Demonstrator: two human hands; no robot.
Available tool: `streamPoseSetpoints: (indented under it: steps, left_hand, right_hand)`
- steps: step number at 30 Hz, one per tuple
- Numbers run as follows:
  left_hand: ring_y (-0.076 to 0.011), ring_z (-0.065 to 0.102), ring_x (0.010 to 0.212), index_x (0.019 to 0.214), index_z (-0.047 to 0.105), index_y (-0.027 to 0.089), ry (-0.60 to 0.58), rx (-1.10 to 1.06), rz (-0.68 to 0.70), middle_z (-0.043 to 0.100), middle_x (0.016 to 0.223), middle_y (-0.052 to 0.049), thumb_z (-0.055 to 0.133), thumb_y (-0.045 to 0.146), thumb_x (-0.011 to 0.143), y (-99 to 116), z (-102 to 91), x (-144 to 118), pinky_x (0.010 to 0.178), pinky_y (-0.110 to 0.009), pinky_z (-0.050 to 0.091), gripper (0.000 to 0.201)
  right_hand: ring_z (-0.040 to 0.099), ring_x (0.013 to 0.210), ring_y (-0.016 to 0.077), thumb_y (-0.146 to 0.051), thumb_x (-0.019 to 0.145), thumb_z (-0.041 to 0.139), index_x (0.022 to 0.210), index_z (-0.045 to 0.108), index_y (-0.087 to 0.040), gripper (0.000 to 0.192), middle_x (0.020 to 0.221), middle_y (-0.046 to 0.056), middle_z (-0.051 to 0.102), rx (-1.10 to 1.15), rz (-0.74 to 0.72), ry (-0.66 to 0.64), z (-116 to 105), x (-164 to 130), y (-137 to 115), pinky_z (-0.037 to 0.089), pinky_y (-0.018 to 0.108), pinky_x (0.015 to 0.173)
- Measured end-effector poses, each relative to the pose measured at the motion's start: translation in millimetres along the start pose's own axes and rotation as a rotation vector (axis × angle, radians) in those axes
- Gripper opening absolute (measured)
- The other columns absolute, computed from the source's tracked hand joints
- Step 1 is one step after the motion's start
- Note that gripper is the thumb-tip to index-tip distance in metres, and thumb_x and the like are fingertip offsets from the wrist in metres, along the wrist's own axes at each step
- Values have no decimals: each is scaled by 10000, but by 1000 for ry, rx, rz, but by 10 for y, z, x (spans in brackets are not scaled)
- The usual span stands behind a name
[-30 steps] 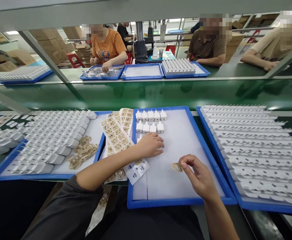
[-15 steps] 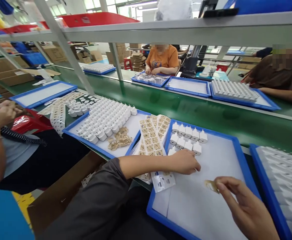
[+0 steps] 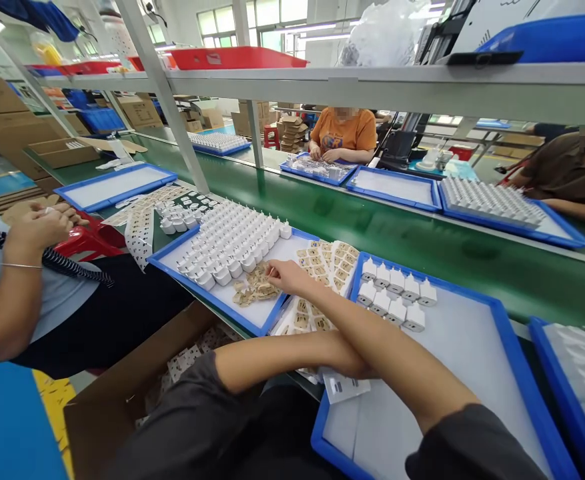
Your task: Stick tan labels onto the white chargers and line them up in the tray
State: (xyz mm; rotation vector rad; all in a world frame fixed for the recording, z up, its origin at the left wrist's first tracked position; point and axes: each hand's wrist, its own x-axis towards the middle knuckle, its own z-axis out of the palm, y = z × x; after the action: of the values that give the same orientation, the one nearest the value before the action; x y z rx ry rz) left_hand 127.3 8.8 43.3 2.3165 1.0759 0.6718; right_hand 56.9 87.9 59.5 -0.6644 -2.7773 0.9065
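Reaching right hand (image 3: pixel 285 275) across left forearm, grip pinched together over backing scraps (image 3: pixel 252 291); left hand hidden, state unclear.

Pile of peeled backings (image 3: pixel 255 290) lies in the left tray (image 3: pixel 252 322), before the charger rows (image 3: pixel 232 243), sticker sheets (image 3: pixel 325 263) to its right

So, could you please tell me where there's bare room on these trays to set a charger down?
The near tray is bare right of its two charger rows. The left tray is crowded: chargers, scraps, right hand.
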Motion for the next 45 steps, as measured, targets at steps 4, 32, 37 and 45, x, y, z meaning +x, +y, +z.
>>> streamPoseSetpoints:
  steps: [4,32,37,45]
  left_hand:
    - [-304,482,1381,1340,578,143,-89,22,184,576,1424,-146,547,313,973,-36,-382,-561,1174,-435,385,407]
    - [-220,679,949,1210,573,166,871,-938,-442,682,1167,-113,650,597,850,-469,-194,-995,836,-350,557,567]
    - [-224,666,916,1123,561,164,681,-463,-590,708,1010,-71,568,519,926,-353,-258,-1025,821,-318,514,406]
    - [-270,623,1115,1238,512,184,204,-319,-425,640,1228,-124,492,482,963,-141,-243,-754,942,-351,474,405]
  right_hand:
    - [663,1003,205,-316,954,640,1049,670,-154,190,1102,63,687,-57,16,16,-18,295,189,542,433,914]
    - [651,1032,203,-372,887,684,1093,547,-242,280,1138,46,670,402,-40,238,-422,-1343,117,514,388,936]
    - [661,918,216,-231,952,558,1133,591,-222,184,1089,74,681,44,119,266,-299,-1909,358,534,368,806]
    - [697,881,251,-206,938,570,1122,594,-175,188,1079,104,681,-127,312,137,63,-2435,490,578,385,714]
